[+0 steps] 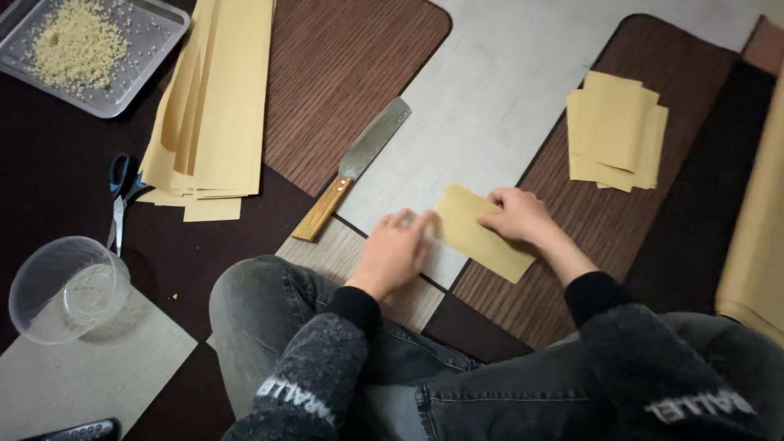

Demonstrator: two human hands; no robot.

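Sitting cross-legged on a floor of brown and pale grey mats (490, 90), a person in grey jeans and a dark sweater works over a single sheet of tan paper (478, 237). All places below are taken from that sheet.

Long tan paper strips (214, 98) lie in a loose pile well up and to the left of it. A big tan roll or sheet (755, 229) runs along the frame edge, far right. Up and right, well apart, sits a small stack of cut tan squares (616, 131). A metal tray (143, 49) holding pale crumbs sits in the far upper left corner. A clear plastic bowl (65, 286) stands far left, a little lower. A broad knife with a wooden handle (351, 167) lies just up-left, blade pointing away. Scissors with blue handles (121, 200) lie left, between strips and bowl.

The left hand (394, 253) lies flat, fingers loosely curled, fingertips pressing the sheet's left edge. The right hand (516, 216) rests on the sheet's upper right part, fingers bent down onto it, pinning it to the mat. Neither hand lifts it.
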